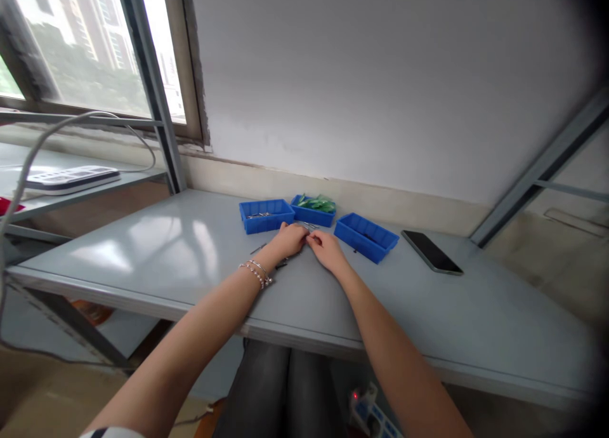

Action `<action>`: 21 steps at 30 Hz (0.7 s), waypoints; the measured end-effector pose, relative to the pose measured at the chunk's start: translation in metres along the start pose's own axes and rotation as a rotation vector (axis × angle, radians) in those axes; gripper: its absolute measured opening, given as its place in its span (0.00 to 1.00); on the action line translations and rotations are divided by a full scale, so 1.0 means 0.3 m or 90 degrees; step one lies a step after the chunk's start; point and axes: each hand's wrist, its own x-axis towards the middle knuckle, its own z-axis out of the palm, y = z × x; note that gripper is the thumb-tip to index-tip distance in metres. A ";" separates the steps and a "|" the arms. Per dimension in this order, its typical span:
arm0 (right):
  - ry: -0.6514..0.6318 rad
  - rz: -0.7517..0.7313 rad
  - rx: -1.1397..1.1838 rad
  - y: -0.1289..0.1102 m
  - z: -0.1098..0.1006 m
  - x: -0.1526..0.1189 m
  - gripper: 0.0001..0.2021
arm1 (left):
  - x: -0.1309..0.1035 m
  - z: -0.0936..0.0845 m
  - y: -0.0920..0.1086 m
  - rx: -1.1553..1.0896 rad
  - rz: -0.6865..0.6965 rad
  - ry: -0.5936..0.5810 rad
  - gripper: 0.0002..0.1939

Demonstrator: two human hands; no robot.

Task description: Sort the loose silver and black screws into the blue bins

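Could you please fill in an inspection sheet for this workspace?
Surface: grey tabletop, glossy, reflecting light at left.
Work items: left blue bin holds thin metal pieces; middle blue bin, green material; right blue bin, small dark pieces.
Clutter: phone lying flat, right of the bins.
Hands: left hand and right hand close together; anything held is too small to tell.
Cables: grey cable curving at far left.
Surroundings: window at left, pale wall behind.

On the grey table (451,311), three blue bins (359,242), small rods (257,249), a phone (432,252).
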 end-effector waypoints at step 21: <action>0.086 0.016 -0.040 0.017 -0.012 -0.001 0.09 | 0.008 0.005 0.006 -0.134 0.009 0.108 0.13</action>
